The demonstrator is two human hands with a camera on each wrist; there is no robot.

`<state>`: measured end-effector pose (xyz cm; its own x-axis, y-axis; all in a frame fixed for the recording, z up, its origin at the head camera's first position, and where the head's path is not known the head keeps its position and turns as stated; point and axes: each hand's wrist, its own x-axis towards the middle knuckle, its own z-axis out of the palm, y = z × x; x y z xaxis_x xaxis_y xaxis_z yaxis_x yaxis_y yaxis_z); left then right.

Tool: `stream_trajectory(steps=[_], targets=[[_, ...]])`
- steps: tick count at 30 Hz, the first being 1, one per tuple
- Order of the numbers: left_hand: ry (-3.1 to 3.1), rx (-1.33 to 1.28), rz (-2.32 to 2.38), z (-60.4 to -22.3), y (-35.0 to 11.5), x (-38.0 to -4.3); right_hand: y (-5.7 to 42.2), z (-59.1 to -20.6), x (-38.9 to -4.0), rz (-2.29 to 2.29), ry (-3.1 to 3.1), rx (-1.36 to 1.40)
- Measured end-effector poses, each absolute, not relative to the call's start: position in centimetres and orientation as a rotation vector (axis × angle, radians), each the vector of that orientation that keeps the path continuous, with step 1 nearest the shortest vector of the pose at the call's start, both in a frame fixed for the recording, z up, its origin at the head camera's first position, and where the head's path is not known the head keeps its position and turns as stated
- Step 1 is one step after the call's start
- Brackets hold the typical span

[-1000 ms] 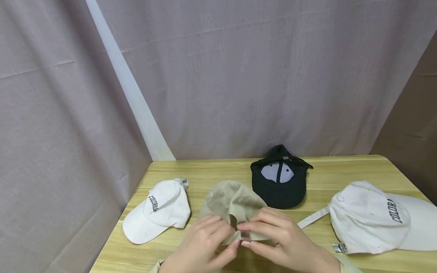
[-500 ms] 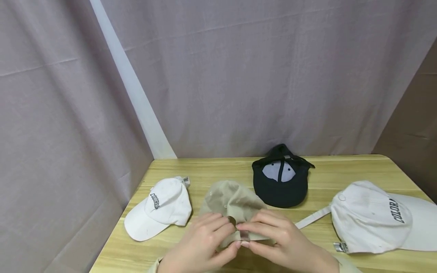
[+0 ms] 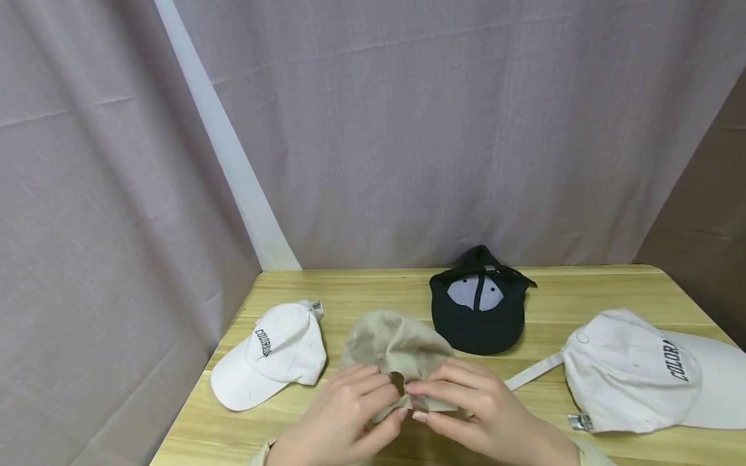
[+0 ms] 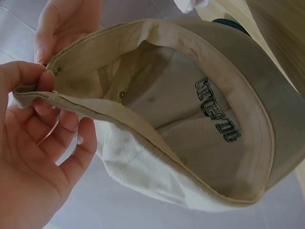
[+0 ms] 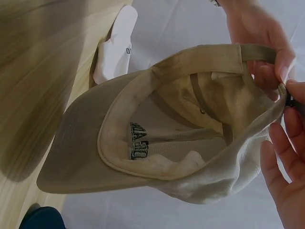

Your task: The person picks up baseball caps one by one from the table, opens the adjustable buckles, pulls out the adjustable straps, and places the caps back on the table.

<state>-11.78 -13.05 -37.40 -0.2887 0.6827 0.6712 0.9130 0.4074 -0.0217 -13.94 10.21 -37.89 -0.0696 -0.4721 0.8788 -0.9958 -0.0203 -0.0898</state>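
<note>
A beige baseball cap (image 3: 387, 336) is held between both hands at the front of the table, its back opening turned toward me. My left hand (image 3: 352, 408) pinches the strap end of the cap's back band with thumb and fingers. The right hand (image 3: 480, 398) pinches the other side, around the metal buckle (image 3: 418, 403). In the left wrist view, the inside of the cap (image 4: 157, 90) shows dark stitched lettering, with the brim pointing away from the hands. From the right wrist, the strap (image 5: 259, 53) runs to the pinching fingertips; its exact threading is hidden by them.
A small white cap (image 3: 285, 349) lies on the left of the wooden table (image 3: 373, 285). Behind the hands rests a black cap (image 3: 480, 330), inside showing. At right is another white cap (image 3: 629, 375) with its strap undone and a metal buckle. Grey curtain (image 3: 408, 129) stands behind.
Both hands stay on the back band of the beige cap. Their thumbs have drawn slightly apart, and the cap has shifted a little. The other caps lie as before.
</note>
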Motion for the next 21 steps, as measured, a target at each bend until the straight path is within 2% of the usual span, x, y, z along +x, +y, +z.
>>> stream_trajectory(steps=[21], targets=[[-1.972,-1.34,-0.593,-37.3,-12.2,-11.9,10.5,-37.9,-13.9,1.067,-1.57,1.562]])
